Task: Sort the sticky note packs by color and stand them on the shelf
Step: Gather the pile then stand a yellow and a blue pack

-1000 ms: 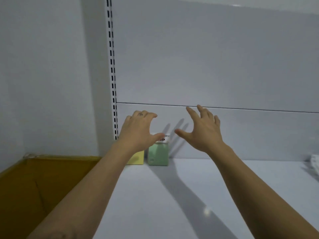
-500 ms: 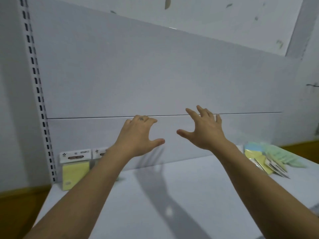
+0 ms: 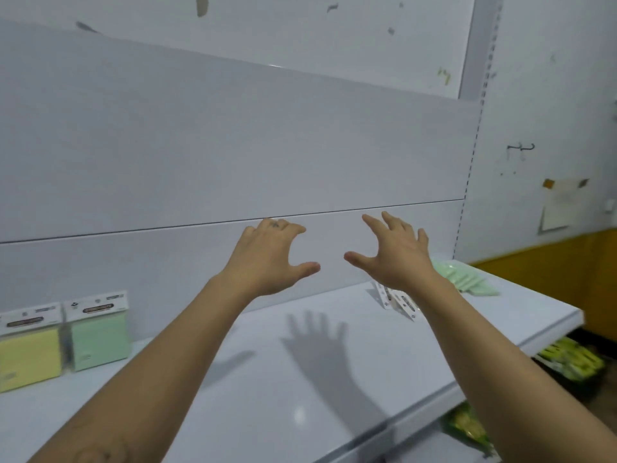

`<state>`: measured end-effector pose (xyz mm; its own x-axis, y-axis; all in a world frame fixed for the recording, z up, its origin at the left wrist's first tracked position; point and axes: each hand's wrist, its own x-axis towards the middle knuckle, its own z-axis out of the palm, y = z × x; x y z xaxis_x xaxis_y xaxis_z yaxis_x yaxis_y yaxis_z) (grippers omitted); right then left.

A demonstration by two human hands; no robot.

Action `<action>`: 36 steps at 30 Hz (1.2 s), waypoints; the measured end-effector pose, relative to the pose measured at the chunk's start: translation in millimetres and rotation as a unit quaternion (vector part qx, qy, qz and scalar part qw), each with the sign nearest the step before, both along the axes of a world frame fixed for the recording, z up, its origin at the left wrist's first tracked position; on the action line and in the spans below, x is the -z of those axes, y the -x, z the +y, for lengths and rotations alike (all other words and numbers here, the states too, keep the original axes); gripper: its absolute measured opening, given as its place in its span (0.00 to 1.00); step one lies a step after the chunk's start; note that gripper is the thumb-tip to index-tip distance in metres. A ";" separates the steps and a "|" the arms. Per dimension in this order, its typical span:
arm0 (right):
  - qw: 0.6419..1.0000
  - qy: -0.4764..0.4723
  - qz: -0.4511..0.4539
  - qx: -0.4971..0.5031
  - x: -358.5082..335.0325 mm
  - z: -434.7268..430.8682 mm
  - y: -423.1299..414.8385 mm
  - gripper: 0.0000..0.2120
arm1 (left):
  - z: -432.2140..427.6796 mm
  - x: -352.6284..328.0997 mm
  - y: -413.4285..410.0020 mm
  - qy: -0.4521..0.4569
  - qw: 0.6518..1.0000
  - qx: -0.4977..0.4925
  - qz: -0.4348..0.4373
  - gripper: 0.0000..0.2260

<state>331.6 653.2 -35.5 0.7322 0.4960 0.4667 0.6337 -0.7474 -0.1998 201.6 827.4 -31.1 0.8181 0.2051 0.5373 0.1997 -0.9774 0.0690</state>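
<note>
Yellow pack: stands upright at the far left of the shelf, its back to the rear panel, with a white header card on top. The left frame edge cuts part of it off.
Green pack: upright just to the right of the yellow pack, facing the same way. Whether the 2 touch cannot be told.
Shelf: a white board running left to right, with the shadows of both hands on its middle.
Left arm: bare, reaching from the near left up and away over the shelf.
Left hand: raised above the shelf with its back to the camera. The fingers are bent forward like a claw and the thumb juts out to the right. It holds nothing and touches nothing.
Right hand: level with the left hand and a little apart from it, thumbs pointing at each other. The fingers are spread and nearly straight. It holds nothing.
Right arm: bare, coming in from the near right and crossing in front of the loose packs.
Loose packs: lying flat on the far right of the shelf, with white header cards showing beside the right wrist.
Green heap: more pale green packs lying overlapped, farther right near the shelf end.
Lower shelf goods: blurred yellow-green packages below the right end of the shelf.
</note>
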 end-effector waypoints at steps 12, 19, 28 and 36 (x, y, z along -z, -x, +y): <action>0.996 0.001 0.026 0.083 18.4 -168.4 -77.7 0.37 | -138.9 22.8 -90.6 0.000 0.998 0.050 0.033 0.30; 0.992 0.002 0.040 0.117 28.0 -237.4 -99.1 0.37 | -204.3 33.7 -132.3 -0.008 0.995 0.091 0.046 0.29; 0.989 0.009 0.052 0.136 31.5 -280.5 -119.3 0.36 | -234.3 45.0 -167.6 -0.014 0.993 0.090 0.071 0.28; 0.992 0.010 0.061 0.109 38.6 -258.9 -139.8 0.35 | -205.9 54.7 -178.7 -0.001 0.994 0.061 0.090 0.28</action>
